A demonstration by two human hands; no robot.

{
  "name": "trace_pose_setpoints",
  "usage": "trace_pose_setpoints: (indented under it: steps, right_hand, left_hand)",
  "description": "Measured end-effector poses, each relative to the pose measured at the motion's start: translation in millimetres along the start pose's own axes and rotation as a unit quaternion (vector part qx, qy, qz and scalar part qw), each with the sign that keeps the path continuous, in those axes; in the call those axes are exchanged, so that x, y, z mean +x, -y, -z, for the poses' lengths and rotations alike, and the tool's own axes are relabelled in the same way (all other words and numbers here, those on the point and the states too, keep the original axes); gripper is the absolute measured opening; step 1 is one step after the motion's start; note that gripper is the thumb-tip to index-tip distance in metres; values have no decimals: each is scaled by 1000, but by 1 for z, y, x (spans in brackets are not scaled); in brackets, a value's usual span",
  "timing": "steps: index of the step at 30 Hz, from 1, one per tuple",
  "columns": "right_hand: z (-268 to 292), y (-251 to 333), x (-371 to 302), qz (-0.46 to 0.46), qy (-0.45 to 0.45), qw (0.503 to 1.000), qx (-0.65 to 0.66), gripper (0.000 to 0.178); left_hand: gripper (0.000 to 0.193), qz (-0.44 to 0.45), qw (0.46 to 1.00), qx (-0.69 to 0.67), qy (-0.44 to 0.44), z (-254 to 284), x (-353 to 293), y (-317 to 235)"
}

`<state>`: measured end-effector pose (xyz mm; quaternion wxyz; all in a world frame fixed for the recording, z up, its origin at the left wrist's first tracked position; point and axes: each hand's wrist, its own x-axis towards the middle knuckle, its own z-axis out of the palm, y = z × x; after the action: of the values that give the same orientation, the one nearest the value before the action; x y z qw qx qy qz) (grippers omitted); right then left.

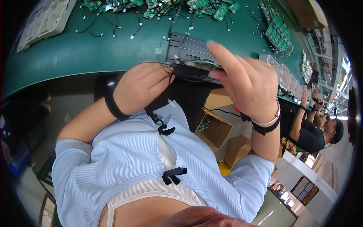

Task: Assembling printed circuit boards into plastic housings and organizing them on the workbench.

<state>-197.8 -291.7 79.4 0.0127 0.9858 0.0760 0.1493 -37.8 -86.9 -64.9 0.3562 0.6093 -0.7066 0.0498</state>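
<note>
Left hand (144, 84) pinching a black cable (170, 78) beside the grooved black block (189, 44) at the table (94, 55) edge. The board (202, 66) lies along the block's near side, right hand (251, 85) at its right end, forefinger extended; its grip cannot be told.

boards (220, 12) beyond panel (185, 47), tray (46, 23) left

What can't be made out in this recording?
All in the head view:
Thin greenish piece: right end hidden behind the right hand.
Right index fingertip: blurred.
Dark wire at the left hand: too fine to tell whether it is pinched.
Pale tray: cut off by the top edge.
Green contents of the cardboard box: too small to identify.
</note>
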Motion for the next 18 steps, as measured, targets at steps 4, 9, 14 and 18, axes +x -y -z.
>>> trace_pose_setpoints:
  steps: [4,9,14,18]
  right_hand:
    - [-1,-13,20,33,76,996,-42,48]
    - [-31,-55,36,30,-24,998,-44,37]
    - [-71,-109,50,-75,51,991,100,28]
    - [-68,-123,46,-70,0,961,267,25]
  left_hand:
    - [25,-9,999,30,-13,0,1,-1]
    - [26,-30,998,47,-10,-2,4,-1]
    - [32,-27,998,53,27,3,6,-4]
    - [39,9,997,42,66,12,11,-14]
